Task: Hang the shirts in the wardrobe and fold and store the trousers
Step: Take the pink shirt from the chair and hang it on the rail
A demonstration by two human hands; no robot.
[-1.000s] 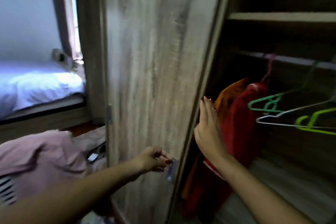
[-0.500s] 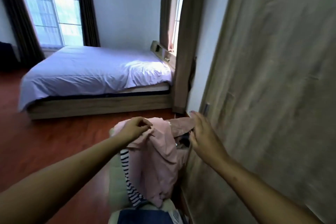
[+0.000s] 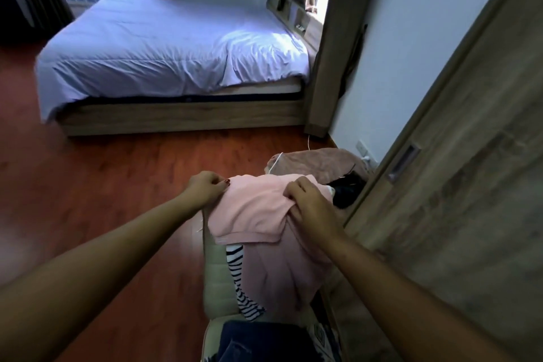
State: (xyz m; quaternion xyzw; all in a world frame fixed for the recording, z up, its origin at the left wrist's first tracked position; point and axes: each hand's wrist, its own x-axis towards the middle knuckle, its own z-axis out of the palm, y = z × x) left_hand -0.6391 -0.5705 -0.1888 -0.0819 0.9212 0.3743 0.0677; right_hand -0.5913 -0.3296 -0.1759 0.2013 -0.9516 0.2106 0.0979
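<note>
Head view: a person looks down at a pile of clothes on a cream chair (image 3: 216, 270), with a wooden wardrobe door (image 3: 470, 214) at 3 o'clock.
Left hand: the left hand (image 3: 205, 189) pinches the pink shirt (image 3: 255, 209) by its edge with thumb and curled fingers, on the shirt's 9 o'clock side.
Right hand: the right hand (image 3: 308, 204) has its fingers curled tight round a bunch of the pink cloth, on the 3 o'clock side.
Where the shirt is: on top of the pile, between the two hands and touching both.
Which way it lies: its top edge runs from 9 o'clock to 3 o'clock, and pink cloth hangs down toward 6 o'clock.
Next move: the door is at 3 o'clock from the shirt, and the right hand is nearer to it. I think the shirt must come up off the pile and swing that way. The inside of the wardrobe is out of sight.
Under the shirt: a striped top (image 3: 238, 276) peeks out at 6 o'clock, and a dark blue piece (image 3: 258, 341) lies lower; it may be trousers, but I cannot tell.
Count: two hands, one pink shirt, one striped top, one dark blue piece, one chair, one door with one handle (image 3: 404, 164), one bed (image 3: 176, 47) at 11 o'clock.
</note>
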